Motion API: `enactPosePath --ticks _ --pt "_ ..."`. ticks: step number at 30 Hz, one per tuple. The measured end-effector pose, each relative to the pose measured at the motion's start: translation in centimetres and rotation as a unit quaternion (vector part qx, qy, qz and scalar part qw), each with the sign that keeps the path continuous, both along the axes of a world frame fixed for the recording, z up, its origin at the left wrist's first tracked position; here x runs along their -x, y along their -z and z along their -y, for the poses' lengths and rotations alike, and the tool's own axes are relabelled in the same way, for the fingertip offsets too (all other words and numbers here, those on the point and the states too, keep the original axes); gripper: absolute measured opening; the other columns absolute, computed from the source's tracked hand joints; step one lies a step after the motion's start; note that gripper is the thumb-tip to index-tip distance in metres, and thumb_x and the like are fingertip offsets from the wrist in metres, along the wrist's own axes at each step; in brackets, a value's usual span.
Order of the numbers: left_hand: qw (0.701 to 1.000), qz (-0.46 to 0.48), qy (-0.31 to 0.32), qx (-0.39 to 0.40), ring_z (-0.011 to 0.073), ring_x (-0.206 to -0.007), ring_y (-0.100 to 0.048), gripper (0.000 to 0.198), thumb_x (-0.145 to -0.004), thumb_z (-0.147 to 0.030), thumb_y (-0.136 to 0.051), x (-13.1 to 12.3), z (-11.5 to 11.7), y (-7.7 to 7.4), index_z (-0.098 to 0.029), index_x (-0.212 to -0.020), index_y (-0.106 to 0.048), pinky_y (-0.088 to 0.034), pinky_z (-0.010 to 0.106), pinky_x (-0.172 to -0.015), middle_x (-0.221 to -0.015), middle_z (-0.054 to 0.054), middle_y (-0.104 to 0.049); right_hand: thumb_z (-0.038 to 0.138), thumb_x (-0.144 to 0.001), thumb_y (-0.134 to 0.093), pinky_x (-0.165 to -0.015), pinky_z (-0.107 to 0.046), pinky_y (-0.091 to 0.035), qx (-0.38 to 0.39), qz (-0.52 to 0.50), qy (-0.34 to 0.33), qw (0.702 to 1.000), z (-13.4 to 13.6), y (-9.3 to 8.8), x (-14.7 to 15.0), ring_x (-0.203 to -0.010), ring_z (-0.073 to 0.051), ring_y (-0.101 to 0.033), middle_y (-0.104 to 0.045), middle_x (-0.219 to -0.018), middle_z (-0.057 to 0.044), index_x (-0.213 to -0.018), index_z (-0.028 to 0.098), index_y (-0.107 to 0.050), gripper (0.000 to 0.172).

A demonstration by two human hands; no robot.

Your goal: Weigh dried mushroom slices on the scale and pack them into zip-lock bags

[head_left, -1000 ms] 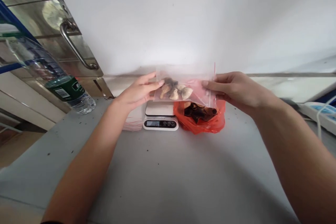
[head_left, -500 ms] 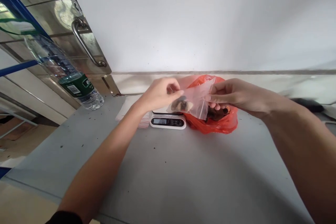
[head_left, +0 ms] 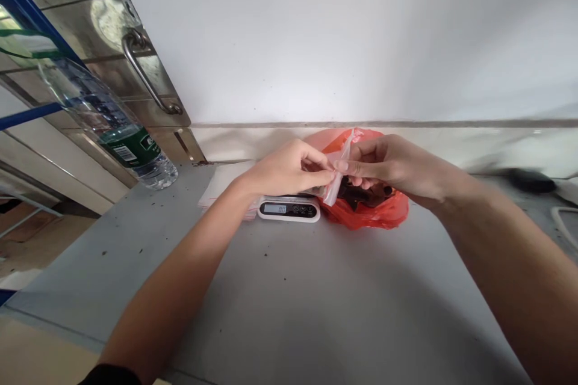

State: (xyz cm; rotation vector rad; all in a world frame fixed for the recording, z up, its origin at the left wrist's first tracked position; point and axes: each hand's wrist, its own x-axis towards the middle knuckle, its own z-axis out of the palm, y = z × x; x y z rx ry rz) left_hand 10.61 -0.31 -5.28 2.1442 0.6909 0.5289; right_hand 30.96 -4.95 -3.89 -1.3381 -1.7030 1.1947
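Note:
Between my two hands is a small clear zip bag (head_left: pixel 333 191), held up near its top edge. My left hand (head_left: pixel 295 165) pinches it from the left, fingertips close to those of my right hand (head_left: pixel 377 162), which grips the bag's edge from the right. Most of the bag's body is hidden behind my left hand. Below the hands sits a white digital scale (head_left: pixel 289 210) whose display reads 0.0; its platform is mostly covered from view. Just right of the scale lies an open red plastic bag (head_left: pixel 374 216) with dark pieces inside.
A stack of white papers or bags (head_left: pixel 226 183) lies left of the scale. Farther left stands a large water bottle (head_left: pixel 135 147) with a green label. Behind the table (head_left: pixel 289 301) rises a white wall (head_left: pixel 343 42). A black object (head_left: pixel 530 180) lies at the right.
My left hand has moved right to meet my right hand at the zip bag's edge. The bag, earlier spread flat with dark and pale pieces visible in it, now shows edge-on.

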Motion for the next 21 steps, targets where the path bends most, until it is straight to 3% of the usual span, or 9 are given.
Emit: enactPosePath --ticks 4,8,10,12,15,17,19,21 --pt "0.999 -0.01 -0.043 -0.022 0.0093 -0.05 -0.034 0.03 -0.082 -0.024 -0.064 -0.2 0.0 -0.1 -0.019 -0.053 -0.061 -0.022 0.03 -0.051 -0.053 -0.004 -0.045 0.06 -0.055 -0.095 -0.047 -0.029 -0.026 -0.003 0.022 -0.004 1.0 0.1 -0.2 -0.4 -0.051 -0.011 -0.038 -0.044 -0.051 0.004 -0.049 0.023 -0.056 0.054" --pt "0.987 0.004 -0.152 -0.059 0.0105 -0.05 -0.041 0.034 -0.082 -0.026 -0.067 -0.1 -0.2 -0.3 -0.02 -0.049 -0.062 -0.026 0.029 -0.051 -0.051 -0.002 -0.052 0.05 -0.065 -0.088 -0.049 -0.029 -0.028 0.003 0.041 0.042 0.998 0.0 -0.1 -1.1 -0.051 -0.01 -0.036 -0.044 -0.052 0.003 -0.048 0.023 -0.048 0.051" --pt "0.975 0.024 -0.209 -0.071 0.0125 -0.053 -0.049 0.031 -0.083 -0.027 -0.067 -0.2 -0.2 -0.5 -0.019 -0.053 -0.067 -0.033 0.029 -0.053 -0.054 0.0 -0.06 0.039 -0.067 -0.084 -0.049 -0.03 -0.028 -0.045 0.05 0.102 0.993 0.0 -0.1 -1.1 -0.051 -0.01 -0.035 -0.043 -0.053 0.003 -0.05 0.024 -0.044 0.045" --pt "0.966 0.036 -0.242 -0.084 0.0145 -0.057 -0.055 0.026 -0.081 -0.025 -0.067 -0.5 0.1 -0.7 -0.019 -0.056 -0.07 -0.038 0.029 -0.056 -0.058 0.002 -0.066 0.026 -0.067 -0.078 -0.053 -0.03 -0.035 -0.137 0.069 0.142 0.978 0.0 -0.1 -0.9 -0.056 -0.014 -0.044 -0.049 -0.06 0.002 -0.053 0.025 -0.048 0.034" --pt "0.963 0.057 -0.236 -0.117 0.0167 -0.062 -0.061 0.022 -0.08 -0.02 -0.064 -1.5 1.2 -0.8 -0.018 -0.06 -0.071 -0.043 0.029 -0.059 -0.06 0.001 -0.067 0.018 -0.071 -0.069 -0.066 -0.036 -0.049 -0.231 0.113 0.116 0.959 0.2 -0.1 -0.2 -0.079 -0.023 -0.062 -0.069 -0.089 -0.006 -0.061 0.025 -0.065 0.013" --pt "0.969 0.081 -0.198 -0.127 0.0183 -0.066 -0.065 0.024 -0.083 -0.02 -0.061 -2.0 1.9 -0.8 -0.019 -0.062 -0.072 -0.048 0.029 -0.062 -0.063 0.001 -0.069 0.021 -0.076 -0.067 -0.069 -0.038 -0.053 -0.204 0.147 0.091 0.963 0.3 0.0 -0.1 -0.083 -0.025 -0.065 -0.072 -0.097 -0.008 -0.067 0.025 -0.073 0.011" --pt "0.979 0.094 -0.142 -0.109 0.02 -0.073 -0.07 0.025 -0.089 -0.024 -0.061 -2.1 2.0 -0.8 -0.02 -0.068 -0.074 -0.052 0.03 -0.068 -0.071 0.002 -0.074 0.025 -0.077 -0.071 -0.068 -0.038 -0.054 -0.151 0.173 0.078 0.97 0.3 0.1 -0.3 -0.079 -0.025 -0.066 -0.073 -0.091 -0.006 -0.075 0.025 -0.076 0.006" --pt "0.979 0.112 -0.135 -0.103 0.0216 -0.081 -0.072 0.024 -0.092 -0.028 -0.062 -2.0 1.5 -0.6 -0.02 -0.074 -0.075 -0.055 0.031 -0.076 -0.081 0.004 -0.077 0.029 -0.075 -0.08 -0.07 -0.038 -0.055 -0.136 0.182 0.061 0.972 0.1 0.3 -1.0 -0.081 -0.025 -0.067 -0.074 -0.089 -0.004 -0.094 0.026 -0.079 0.019"
